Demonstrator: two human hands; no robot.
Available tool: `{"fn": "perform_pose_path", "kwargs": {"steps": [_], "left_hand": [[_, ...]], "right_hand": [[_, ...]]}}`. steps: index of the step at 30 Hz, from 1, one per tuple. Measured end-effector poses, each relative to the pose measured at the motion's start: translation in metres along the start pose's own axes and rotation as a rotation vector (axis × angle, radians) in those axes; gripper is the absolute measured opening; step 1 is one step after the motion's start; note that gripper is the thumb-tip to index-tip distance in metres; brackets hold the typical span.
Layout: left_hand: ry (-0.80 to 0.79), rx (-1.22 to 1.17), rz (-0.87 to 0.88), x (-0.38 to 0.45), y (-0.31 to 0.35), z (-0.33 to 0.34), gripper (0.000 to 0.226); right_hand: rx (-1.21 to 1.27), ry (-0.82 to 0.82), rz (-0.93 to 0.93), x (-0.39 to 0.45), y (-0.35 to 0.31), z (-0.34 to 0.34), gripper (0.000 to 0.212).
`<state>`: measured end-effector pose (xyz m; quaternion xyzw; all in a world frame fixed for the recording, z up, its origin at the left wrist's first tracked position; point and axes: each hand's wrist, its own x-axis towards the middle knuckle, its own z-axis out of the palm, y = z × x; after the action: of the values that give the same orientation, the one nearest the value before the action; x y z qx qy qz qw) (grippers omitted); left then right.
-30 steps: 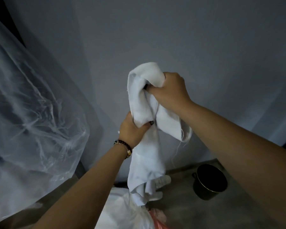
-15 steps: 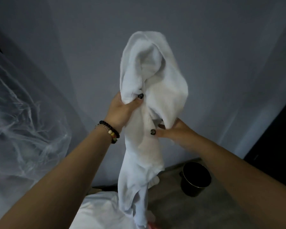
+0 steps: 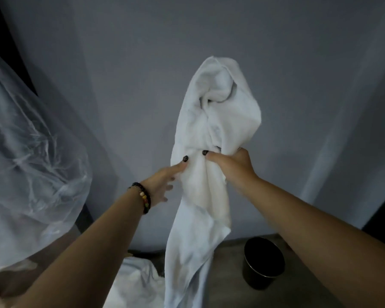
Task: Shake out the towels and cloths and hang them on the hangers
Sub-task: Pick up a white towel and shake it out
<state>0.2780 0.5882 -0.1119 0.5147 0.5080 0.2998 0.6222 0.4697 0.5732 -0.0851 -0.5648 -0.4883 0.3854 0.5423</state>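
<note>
Grey wall (image 3: 142, 63), brown floor (image 3: 227, 274), black bucket (image 3: 263, 263), clear plastic sheet (image 3: 31, 163)

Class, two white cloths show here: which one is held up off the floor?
The towel gripped by the right hand and touched by the left hand; it hangs bunched. The other cloth lies in a heap below.

white towel (image 3: 211, 134) bottom cut off, right hand (image 3: 232, 167) fingers hidden behind it
</note>
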Motion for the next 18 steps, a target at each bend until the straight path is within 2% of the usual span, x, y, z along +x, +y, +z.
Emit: {"fn": "perform_pose_path", "kwargs": {"steps": [1,2,4,8,11,15,18], "left_hand": [[-0.04,-0.082,-0.082,0.002,-0.011,0.012,0.1],[-0.1,-0.179,-0.088,0.001,-0.018,0.027,0.085],[-0.117,-0.315,0.014,0.003,-0.023,0.057,0.055],[0.221,-0.429,0.264,0.011,-0.015,0.086,0.024],[0.376,-0.324,0.334,0.015,-0.012,0.082,0.013],[0.558,-0.254,0.411,0.02,-0.008,0.057,0.013],[0.71,-0.23,0.454,0.021,0.008,0.039,0.019]], "right_hand": [[-0.006,-0.007,0.003,0.001,0.001,-0.007,0.039],[-0.011,-0.017,0.009,0.002,0.002,-0.013,0.043],[-0.033,-0.04,0.017,0.004,0.005,-0.024,0.045],[-0.121,-0.112,0.053,0.012,0.002,-0.054,0.044],[-0.181,-0.108,0.065,0.023,0.0,-0.085,0.041],[0.002,0.078,0.056,0.046,-0.002,-0.118,0.032],[-0.146,0.163,0.036,0.061,0.0,-0.139,0.023]]}}
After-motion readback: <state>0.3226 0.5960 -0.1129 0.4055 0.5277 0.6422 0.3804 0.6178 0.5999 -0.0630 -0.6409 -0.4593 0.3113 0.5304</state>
